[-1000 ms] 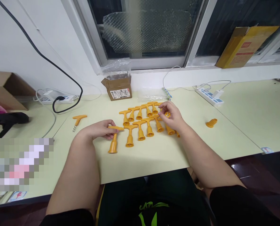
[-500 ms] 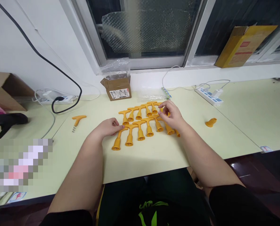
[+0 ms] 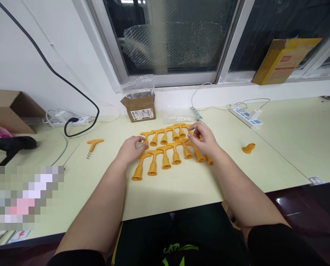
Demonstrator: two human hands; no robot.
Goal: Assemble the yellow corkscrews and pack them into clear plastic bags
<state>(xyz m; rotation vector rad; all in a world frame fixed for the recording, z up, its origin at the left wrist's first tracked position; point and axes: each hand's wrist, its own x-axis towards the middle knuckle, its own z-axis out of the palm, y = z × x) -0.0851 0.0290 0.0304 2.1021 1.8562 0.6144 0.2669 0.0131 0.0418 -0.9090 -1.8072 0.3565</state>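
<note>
On the pale green table point(image 3: 167, 192), two rows of orange T-handled pieces point(image 3: 170, 147) are lying side by side, each with its flared foot pointing toward the person and its crossbar pointing toward the window. At the left end of these rows the left hand point(image 3: 130, 149) is resting palm down, with its fingers loosely curled; the fingertips are touching the crossbar of the leftmost piece in the back row point(image 3: 147, 137), and the leftmost piece in the front row point(image 3: 139, 168) is lying just below the hand, a little tilted. I cannot tell if the left hand is really pinching something or only touching. At the right end the right hand point(image 3: 205, 138) is hovering over the last pieces, with thumb and fingers bent toward each other near the crossbars; it is covering some of them, so whether it is grasping one is not clear. Well apart on the left, one orange handle with a metal screw point(image 3: 93, 144) is lying alone, and far on the right a single orange cap point(image 3: 248, 148) is lying on its side. Behind the rows a small cardboard box point(image 3: 139, 108) is standing near the wall, and a white power strip point(image 3: 246, 116) is lying to the right of it.
</note>
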